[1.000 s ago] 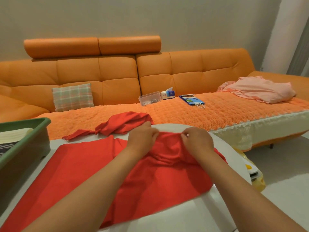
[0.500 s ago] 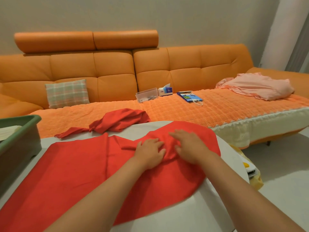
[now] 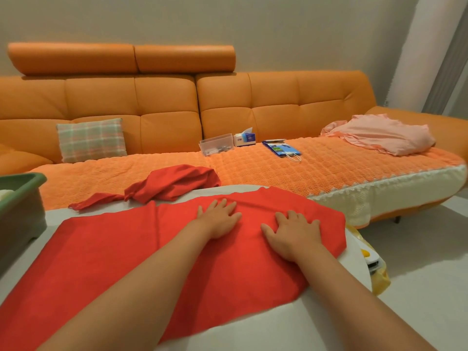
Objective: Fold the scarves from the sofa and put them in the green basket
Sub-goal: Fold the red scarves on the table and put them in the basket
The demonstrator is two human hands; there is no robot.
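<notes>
A red scarf [image 3: 106, 252] lies spread across the white table [image 3: 253, 330]. My left hand [image 3: 220, 220] presses flat on its far middle, fingers straight and spread. My right hand [image 3: 295, 233] lies flat on the scarf's right part, fingers also spread. A second red scarf [image 3: 174, 184] sits crumpled on the sofa's orange seat cover [image 3: 291, 171], one end trailing toward the table. The green basket [image 3: 21, 211] stands at the table's left edge, with something pale inside at its rim.
The orange sofa [image 3: 162, 102] fills the back. On its seat lie a plaid cushion [image 3: 91, 140], a clear box [image 3: 216, 144], a tissue box [image 3: 244, 138], a blue paper bag [image 3: 281, 148] and a pink cloth [image 3: 379, 134]. A yellow and white object [image 3: 372, 264] sits beside the table's right edge.
Both hands let go of the bunched red cloth they were pinching and now lie flat on it, moved apart. The scarf's far right part has been laid down and smoothed flatter.
</notes>
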